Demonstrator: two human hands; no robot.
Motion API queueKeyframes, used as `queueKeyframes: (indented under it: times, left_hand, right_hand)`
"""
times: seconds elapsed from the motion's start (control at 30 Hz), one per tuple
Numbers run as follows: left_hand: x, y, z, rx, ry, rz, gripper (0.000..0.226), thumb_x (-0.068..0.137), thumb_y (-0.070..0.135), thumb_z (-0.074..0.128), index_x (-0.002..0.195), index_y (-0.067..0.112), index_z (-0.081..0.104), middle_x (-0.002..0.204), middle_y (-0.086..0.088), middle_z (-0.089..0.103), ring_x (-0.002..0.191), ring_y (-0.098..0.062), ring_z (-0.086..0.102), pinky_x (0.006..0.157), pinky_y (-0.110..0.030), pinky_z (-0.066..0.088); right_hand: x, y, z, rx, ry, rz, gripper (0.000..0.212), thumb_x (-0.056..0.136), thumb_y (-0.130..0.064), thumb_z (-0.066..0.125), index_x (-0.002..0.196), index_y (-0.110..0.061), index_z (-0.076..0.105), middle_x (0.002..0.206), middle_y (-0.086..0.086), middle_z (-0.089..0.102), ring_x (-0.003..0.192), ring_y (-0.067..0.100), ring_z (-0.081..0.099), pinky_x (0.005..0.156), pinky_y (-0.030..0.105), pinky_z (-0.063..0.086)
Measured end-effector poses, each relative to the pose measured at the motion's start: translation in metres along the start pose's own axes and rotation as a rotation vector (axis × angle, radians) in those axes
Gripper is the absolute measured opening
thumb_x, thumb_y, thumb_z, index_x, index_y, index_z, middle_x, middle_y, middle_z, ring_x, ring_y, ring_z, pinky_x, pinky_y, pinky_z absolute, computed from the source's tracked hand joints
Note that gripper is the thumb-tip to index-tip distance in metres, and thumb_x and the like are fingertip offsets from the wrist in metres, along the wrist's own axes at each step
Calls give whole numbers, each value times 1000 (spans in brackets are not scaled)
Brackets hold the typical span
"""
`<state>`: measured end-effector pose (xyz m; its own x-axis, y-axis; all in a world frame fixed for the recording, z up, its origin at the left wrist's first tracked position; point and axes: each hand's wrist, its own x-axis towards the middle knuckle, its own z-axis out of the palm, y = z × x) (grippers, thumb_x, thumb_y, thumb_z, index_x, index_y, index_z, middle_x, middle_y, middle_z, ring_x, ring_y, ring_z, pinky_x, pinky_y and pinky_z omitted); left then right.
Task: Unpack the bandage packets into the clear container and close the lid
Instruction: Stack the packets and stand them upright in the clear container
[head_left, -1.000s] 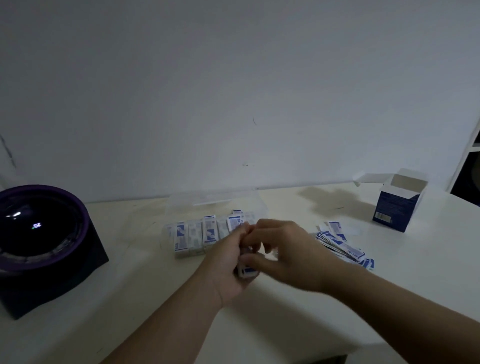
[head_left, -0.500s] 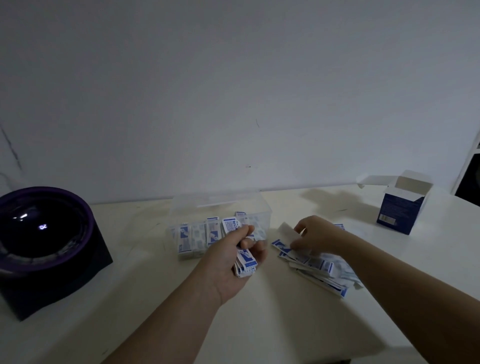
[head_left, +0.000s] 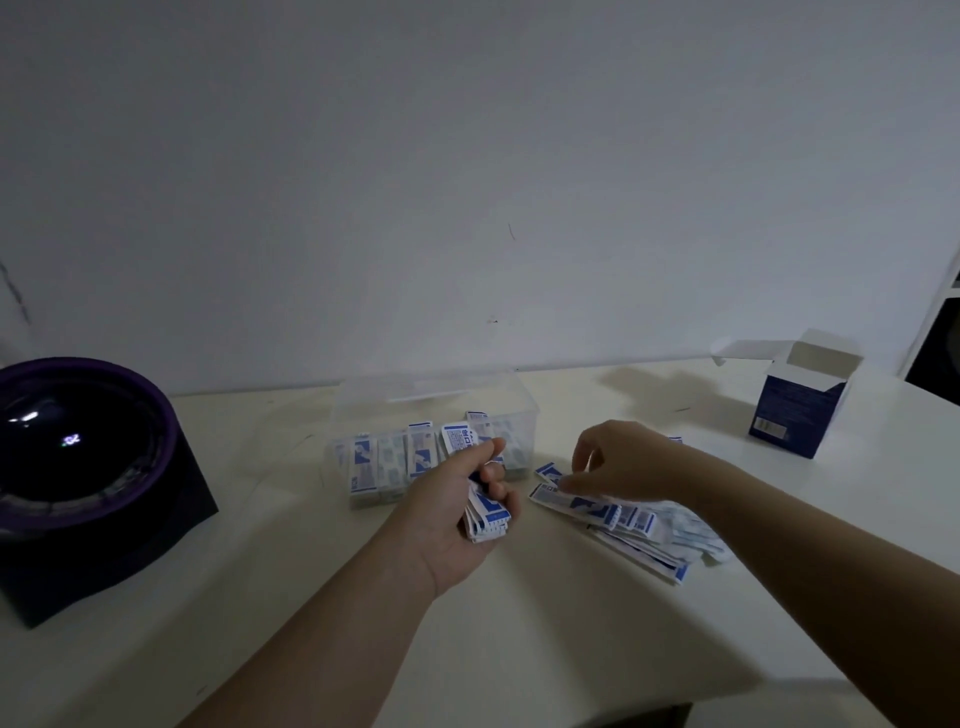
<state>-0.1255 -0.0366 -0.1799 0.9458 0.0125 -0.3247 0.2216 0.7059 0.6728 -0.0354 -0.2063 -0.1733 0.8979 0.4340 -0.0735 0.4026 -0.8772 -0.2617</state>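
My left hand (head_left: 460, 499) grips a small stack of blue-and-white bandage packets (head_left: 485, 512) just in front of the clear container (head_left: 363, 410). The container stands open on the table, with several packets upright along its front wall. To its right lies a loose pile of packets (head_left: 631, 525). My right hand (head_left: 621, 462) rests on the left end of that pile, its fingertips pinching the top packet. The container's lid shows only as a faint clear edge behind it.
An open blue-and-white cardboard box (head_left: 797, 405) stands at the far right of the white table (head_left: 519, 623). A black and purple bowl-shaped device (head_left: 78, 467) sits at the left. A wall rises right behind the table.
My right hand left my left hand and moved right onto the loose pile. The left hand kept its stack and stayed near the container.
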Motion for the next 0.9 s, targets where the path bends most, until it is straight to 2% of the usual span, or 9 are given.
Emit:
queueKeyframes:
  times: [0.1, 0.17, 0.27, 0.37, 0.47, 0.6, 0.73, 0.8, 0.9]
  left_hand:
    - [-1, 0, 0, 4, -3, -1, 11, 93, 13, 53, 92, 5, 61, 47, 0, 48, 36, -8, 44, 44, -19, 47]
    - [0, 0, 0, 11, -7, -4, 11, 93, 13, 53, 92, 6, 61, 48, 1, 48, 37, -8, 44, 45, -19, 47]
    - [-1, 1, 0, 16, -8, -3, 11, 93, 13, 53, 92, 6, 60, 48, 1, 48, 37, -8, 44, 46, -19, 46]
    - [-1, 2, 1, 4, -6, -1, 12, 94, 13, 51, 91, 6, 60, 48, 1, 48, 37, -8, 43, 47, -19, 44]
    - [-1, 2, 1, 2, 0, -5, 11, 94, 13, 51, 92, 6, 60, 48, 1, 48, 37, -8, 43, 48, -20, 44]
    - [-1, 2, 1, -6, 5, -15, 10, 93, 12, 53, 93, 6, 61, 48, 1, 48, 37, -8, 43, 46, -19, 46]
    - [0, 2, -1, 5, -4, -21, 9, 92, 12, 53, 94, 7, 60, 49, 1, 47, 36, -7, 40, 42, -17, 42]
    - [1, 0, -2, 28, -7, -29, 8, 92, 13, 54, 92, 7, 60, 50, 1, 47, 36, -6, 38, 42, -17, 40]
    - [-2, -3, 0, 94, -39, -29, 5, 89, 14, 58, 90, 9, 59, 55, 1, 48, 37, -6, 35, 41, -16, 36]
  right_hand:
    - [4, 1, -1, -31, -120, 46, 51, 74, -50, 72, 111, -19, 58, 103, -4, 54, 91, 12, 49, 77, 24, 39]
    - [5, -1, 0, -72, -160, 70, 55, 73, -49, 73, 114, -15, 60, 107, -1, 59, 92, 15, 53, 76, 24, 42]
    - [11, 1, -1, -32, -168, 96, 46, 75, -41, 73, 108, -10, 66, 96, 2, 68, 79, 15, 61, 73, 26, 49]
    - [14, 6, -3, 25, -144, 120, 34, 79, -36, 70, 98, -8, 68, 76, -1, 62, 62, 11, 55, 59, 20, 43]
    - [13, 14, -6, 111, -94, 135, 30, 80, -35, 69, 95, -9, 71, 79, 1, 66, 66, 14, 59, 61, 22, 44]
    - [14, 31, -9, 344, -34, 141, 21, 81, -30, 70, 90, -11, 72, 85, 7, 73, 81, 23, 69, 79, 33, 52]
    - [4, 34, -14, 846, 26, 121, 17, 82, -13, 69, 91, 2, 69, 87, 19, 71, 79, 30, 66, 76, 40, 55]
    - [-3, 30, -16, 1090, -5, 96, 19, 82, -7, 65, 94, 8, 64, 88, 21, 69, 75, 27, 66, 68, 36, 55]
    - [-12, 14, -15, 1305, 3, 35, 12, 86, -1, 58, 94, 5, 64, 84, 15, 71, 69, 20, 69, 61, 28, 56]
